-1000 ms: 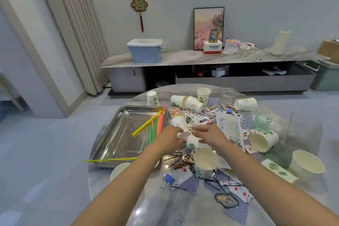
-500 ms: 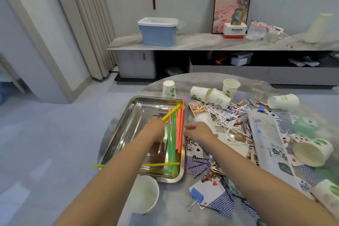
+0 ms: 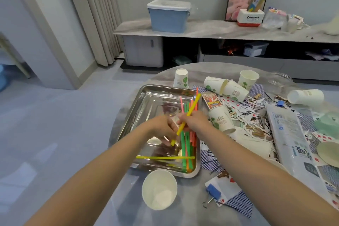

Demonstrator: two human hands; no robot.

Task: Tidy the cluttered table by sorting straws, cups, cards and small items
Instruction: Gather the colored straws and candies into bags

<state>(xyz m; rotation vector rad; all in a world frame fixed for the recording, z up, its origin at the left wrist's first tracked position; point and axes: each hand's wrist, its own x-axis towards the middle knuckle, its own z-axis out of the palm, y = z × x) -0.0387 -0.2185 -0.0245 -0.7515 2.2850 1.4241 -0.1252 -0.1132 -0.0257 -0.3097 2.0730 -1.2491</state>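
A steel tray (image 3: pixel 146 101) sits on the left part of the round table. Several green and orange straws (image 3: pixel 187 148) lie along its right side, and one yellow straw (image 3: pixel 165 157) lies across its near end. Over the tray my right hand (image 3: pixel 196 121) pinches a slanted yellow straw (image 3: pixel 191 108) near its middle. My left hand (image 3: pixel 161 128) is curled at that straw's lower end. Paper cups lie about: one upright in front of the tray (image 3: pixel 159 189), one tipped beside my right hand (image 3: pixel 220 118). Playing cards (image 3: pixel 238 104) are scattered to the right.
More cups stand or lie at the back (image 3: pixel 181 78) (image 3: pixel 248 78) (image 3: pixel 305 96). A long white plastic packet (image 3: pixel 288 134) lies on the cards. A blue binder clip (image 3: pixel 212 191) is near the front edge. A glass jar (image 3: pixel 279 80) stands at the back.
Both hands left the cups in the table's middle and moved left over the tray. The long yellow straw now lies inside the tray. My hands have taken hold of the slanted yellow straw.
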